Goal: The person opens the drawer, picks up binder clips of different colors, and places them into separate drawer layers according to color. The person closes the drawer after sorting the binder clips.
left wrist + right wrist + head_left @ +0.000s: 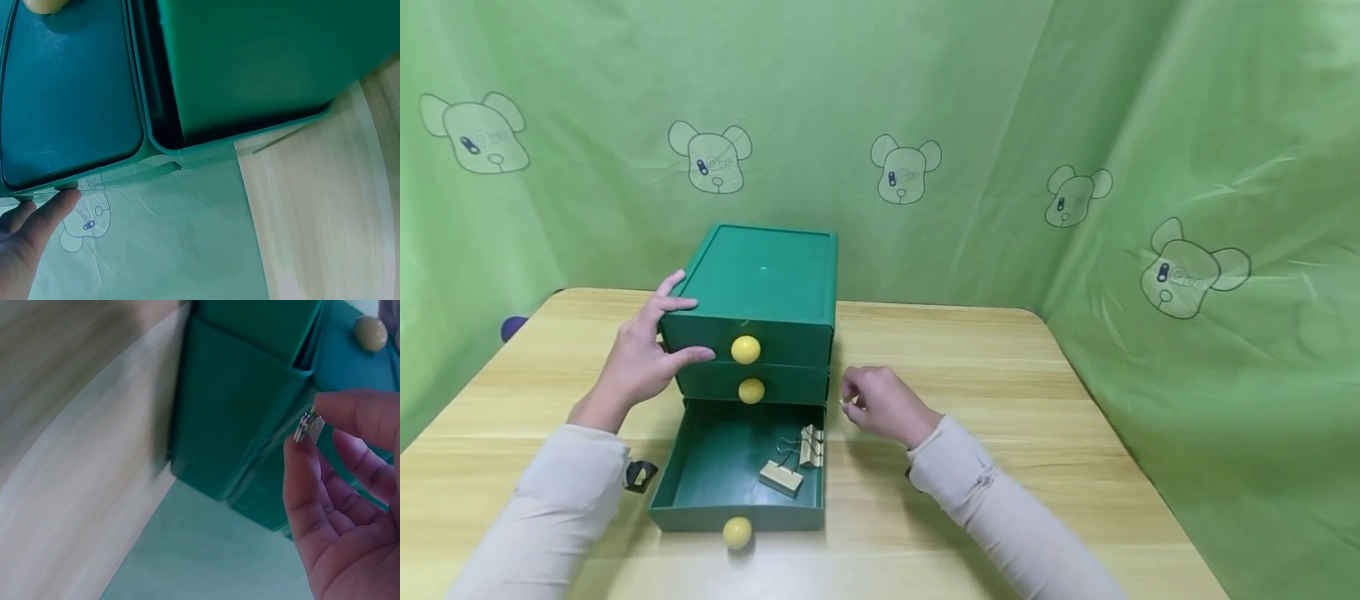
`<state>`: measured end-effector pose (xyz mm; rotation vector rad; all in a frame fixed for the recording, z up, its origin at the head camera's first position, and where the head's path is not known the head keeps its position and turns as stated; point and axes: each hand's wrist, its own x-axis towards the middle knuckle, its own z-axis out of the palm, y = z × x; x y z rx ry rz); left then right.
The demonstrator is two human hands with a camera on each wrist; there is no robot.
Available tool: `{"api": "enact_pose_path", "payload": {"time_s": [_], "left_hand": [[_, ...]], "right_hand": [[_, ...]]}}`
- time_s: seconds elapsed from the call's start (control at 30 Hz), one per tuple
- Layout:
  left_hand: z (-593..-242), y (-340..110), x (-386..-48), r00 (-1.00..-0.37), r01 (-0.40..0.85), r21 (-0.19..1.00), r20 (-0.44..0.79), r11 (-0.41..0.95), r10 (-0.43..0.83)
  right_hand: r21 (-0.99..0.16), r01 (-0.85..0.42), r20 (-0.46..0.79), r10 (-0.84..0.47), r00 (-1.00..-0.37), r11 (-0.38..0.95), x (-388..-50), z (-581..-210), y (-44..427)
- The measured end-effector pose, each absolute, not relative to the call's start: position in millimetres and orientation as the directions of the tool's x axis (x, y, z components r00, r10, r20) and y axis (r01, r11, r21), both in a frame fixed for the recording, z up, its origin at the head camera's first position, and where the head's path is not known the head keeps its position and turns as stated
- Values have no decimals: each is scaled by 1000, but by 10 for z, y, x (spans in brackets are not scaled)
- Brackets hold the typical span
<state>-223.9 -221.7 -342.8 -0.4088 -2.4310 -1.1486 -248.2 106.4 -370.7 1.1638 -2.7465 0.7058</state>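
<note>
A green drawer cabinet [767,271] with yellow round knobs stands on the table. Its bottom drawer [715,458] is pulled out, and two gold binder clips [781,477] lie at its right side. Against the cabinet's upper left front corner rests my left hand [643,354], fingers spread and fairly straight, thumb across the front; in the left wrist view only some fingers [53,215] show. Just right of the cabinet, my right hand [883,402] pinches a small shiny binder clip [307,427] between thumb and forefinger. Fingertips partly hide that clip.
The wooden table [955,350] extends around the cabinet, with wood surface to the right. A green curtain [985,100] with bear drawings hangs behind and at the sides. Something purple [512,327] shows past the table's left edge.
</note>
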Motion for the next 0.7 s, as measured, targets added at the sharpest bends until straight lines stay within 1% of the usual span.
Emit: {"api": "enact_pose_path", "payload": {"time_s": [0.23, 0.5, 0.7], "left_hand": [[-3450, -2221, -2236, -876, 421, 671, 476, 610, 81], [-3441, -2209, -2229, -875, 425, 684, 477, 593, 77], [-3455, -2210, -2221, -877, 426, 695, 475, 580, 75]], "right_hand": [[-382, -740, 266, -701, -662, 554, -2345, -3669, 974], [-370, -748, 242, -720, -651, 552, -2262, -3672, 871], [-334, -782, 256, -748, -613, 526, -2232, -3684, 790]]}}
